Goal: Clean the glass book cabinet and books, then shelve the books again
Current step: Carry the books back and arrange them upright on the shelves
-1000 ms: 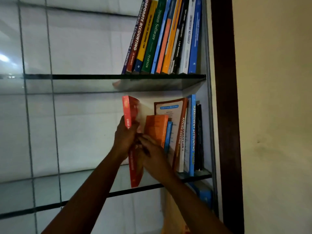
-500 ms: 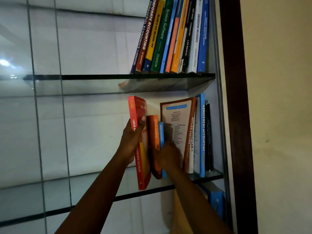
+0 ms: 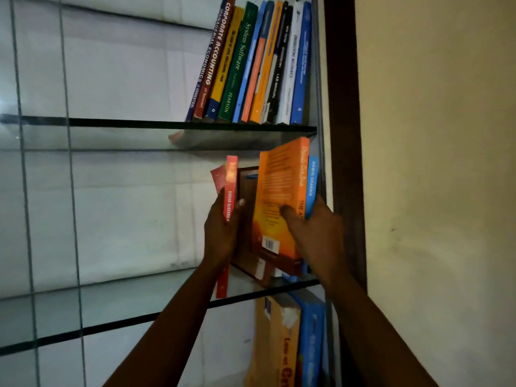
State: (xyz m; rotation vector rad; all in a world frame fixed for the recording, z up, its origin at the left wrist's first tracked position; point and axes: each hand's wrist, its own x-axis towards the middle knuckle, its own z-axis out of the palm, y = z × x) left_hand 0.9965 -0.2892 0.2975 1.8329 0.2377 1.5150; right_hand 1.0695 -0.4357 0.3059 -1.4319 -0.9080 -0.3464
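Overall: person stood at a glass book cabinet [image 3: 318, 65], both bare arms reaching up to its middle level.
Left hand [image 3: 223, 230]: gripped a thin red paperback with a "Linear Algebra" spine [image 3: 231, 191]; thumb lay on the spine's right edge, fingers wrapped round the far cover.
Red paperback: upright, spine facing the camera, foot down on the middle clear glass shelf [image 3: 111, 303] near its front edge, well apart from the cabinet's right side.
Right hand [image 3: 315, 233]: clamped a thick orange paperback with a barcode on its back cover [image 3: 279, 196] together with a slim blue book [image 3: 312, 185]; thumb pressed the orange cover, fingers curled round the blue side.
Orange paperback: tilted slightly left, top corner reaching up to the upper clear glass shelf [image 3: 139, 124]; couldn't tell if its foot touched the middle shelf.
Brown-bordered book [image 3: 247, 191]: sat between the red and orange ones, mostly hidden, leaning.
Upper shelf: row of upright textbooks [image 3: 251, 65] packed at the right end, all leaning left; green "System Software" spine readable.
Below middle shelf: yellow-orange book [image 3: 276, 344] and blue book [image 3: 310, 344] side by side, blurred.
Surroundings: dark brown wooden frame [image 3: 340, 135] just right of the cabinet, cream wall [image 3: 432, 163] beyond it.
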